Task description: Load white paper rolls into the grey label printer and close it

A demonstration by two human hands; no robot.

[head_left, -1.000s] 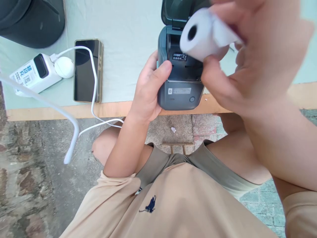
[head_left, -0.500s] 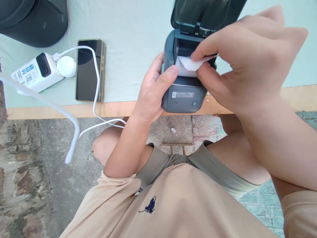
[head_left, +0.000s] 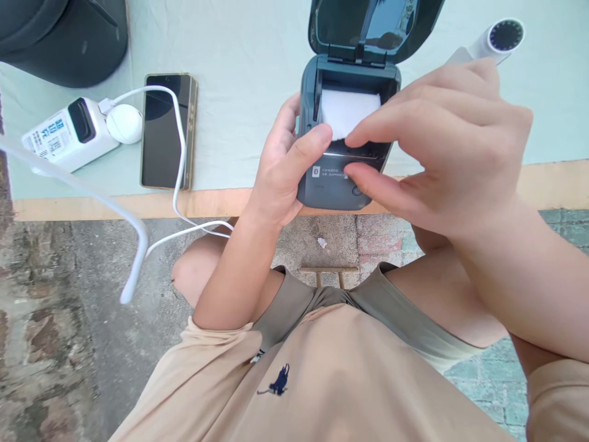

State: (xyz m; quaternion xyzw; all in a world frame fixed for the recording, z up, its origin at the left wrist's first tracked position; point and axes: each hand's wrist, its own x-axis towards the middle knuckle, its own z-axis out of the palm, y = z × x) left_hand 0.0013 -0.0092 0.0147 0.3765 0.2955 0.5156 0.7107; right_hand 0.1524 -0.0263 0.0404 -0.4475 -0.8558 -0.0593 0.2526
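Observation:
My left hand grips the dark label printer from its left side, with the thumb over the front rim by the paper bay. The printer's lid stands open, tilted back. Inside the bay lies a white paper roll, its loose edge toward the front. Over the printer's right front hovers my right hand, index finger and thumb apart with no paper between them. The index tip is close to the paper's front edge; whether it touches, I cannot tell. The thumb tip covers part of the front label.
On the cloth-covered table lie a phone and a white power strip with a plug and white cable. A black container stands back left. A white device is behind my right hand.
My right hand has let go of the paper and moved slightly left and down, thumb and finger now apart. The paper lies flatter in the bay. The printer has shifted slightly left.

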